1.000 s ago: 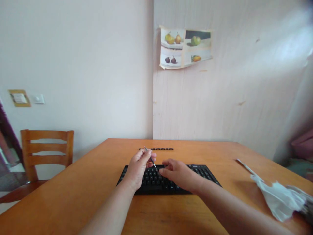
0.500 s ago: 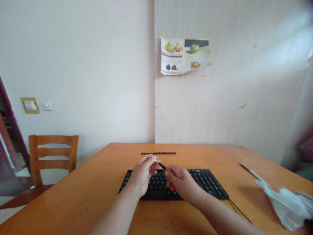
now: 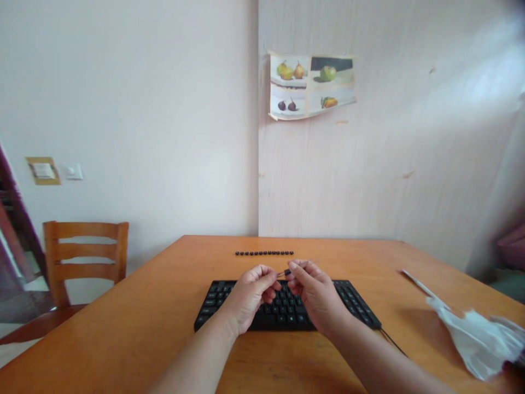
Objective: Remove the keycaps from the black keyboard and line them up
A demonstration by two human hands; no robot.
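Above a black keyboard (image 3: pixel 287 320), my left hand (image 3: pixel 254 293) and my right hand (image 3: pixel 314 290) face each other with a slim black and silver tool (image 3: pixel 287 272) between them. The left thumb and fingers pinch its thin metal-looking end. Its black part sits in the right fingertips, and much of the tool is hidden by them. I cannot tell exactly what kind of tool it is. Both hands are closed and partly cover the keyboard's middle keys. Beyond them, a row of several small black keycaps (image 3: pixel 264 253) lies on the table.
The keyboard's cable (image 3: pixel 394 343) trails off its right side along the wooden table (image 3: pixel 156 323). On the right lie a thin white stick (image 3: pixel 424 288) and a crumpled white plastic bag (image 3: pixel 478 342). A wooden chair (image 3: pixel 86 256) stands at the left, and walls rise behind the table.
My right hand has moved up and slightly right, closer to level with the left. The tool, slanted before, now lies nearly level and shows less. The view has shifted slightly.
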